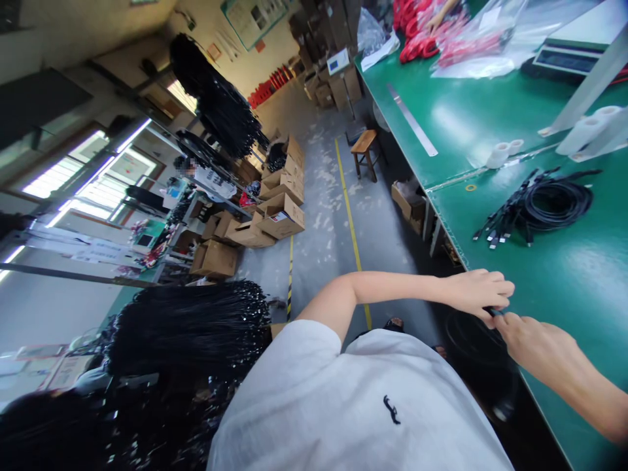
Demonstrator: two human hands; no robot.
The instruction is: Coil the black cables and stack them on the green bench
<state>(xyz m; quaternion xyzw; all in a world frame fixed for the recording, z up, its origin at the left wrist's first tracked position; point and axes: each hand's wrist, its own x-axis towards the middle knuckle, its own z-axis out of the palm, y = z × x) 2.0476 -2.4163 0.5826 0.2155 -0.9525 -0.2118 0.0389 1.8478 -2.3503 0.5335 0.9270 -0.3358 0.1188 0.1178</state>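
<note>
Both my hands meet at the edge of the green table. My left hand (475, 292) is closed around a black cable (494, 312), fingers curled over it. Right up against it, my right hand (532, 340) grips the same dark cable. Loops of this cable, blurred and dark, hang below the table edge, and a pale end dangles near the bottom. On the table beyond my hands lies a coiled bundle of black cables (557, 203), its connector ends fanned out to the left.
The green table (456, 196) carries a steel ruler (411, 119), white rolls (498, 155), a scale (569, 55) and red cables (417, 29) in plastic, where another person's hand (436, 21) reaches in. A wooden stool (364, 145), cardboard boxes (282, 216) and hanging black cables (191, 327) stand around.
</note>
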